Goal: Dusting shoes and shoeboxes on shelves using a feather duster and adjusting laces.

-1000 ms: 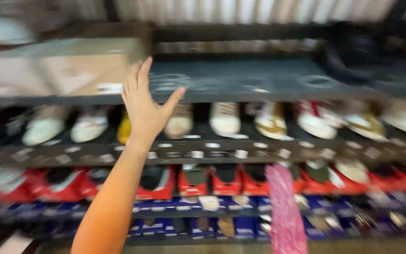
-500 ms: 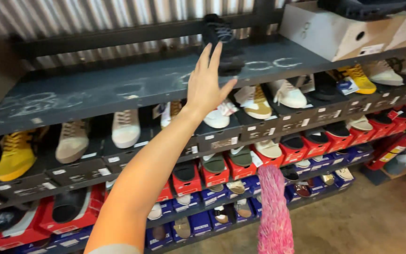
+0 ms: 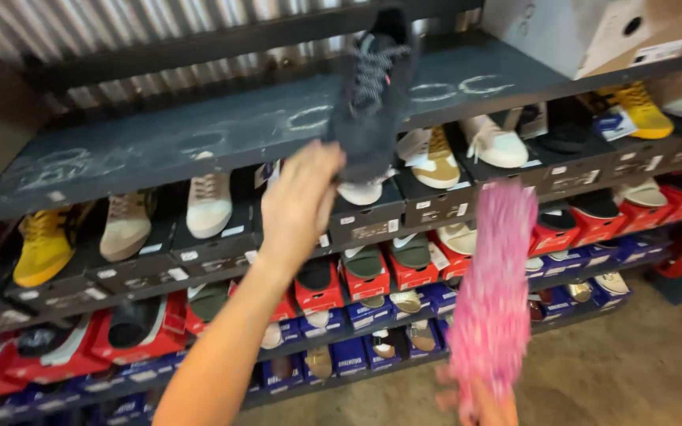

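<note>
Where the dark top shelf [image 3: 199, 142] ends at its front edge, the left hand [image 3: 297, 197] grips a dark knit sneaker [image 3: 369, 102] by its lower end, fingers closed; its long axis runs nearly upright, laces facing outward. Open air lies before the shelving. The right hand [image 3: 487, 402], closed, holds a fluffy pink duster [image 3: 495, 292] upright.

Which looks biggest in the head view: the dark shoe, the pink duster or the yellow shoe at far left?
1. pink duster, though nearest the camera.
2. dark shoe, held by the left hand.
3. yellow shoe.
</note>
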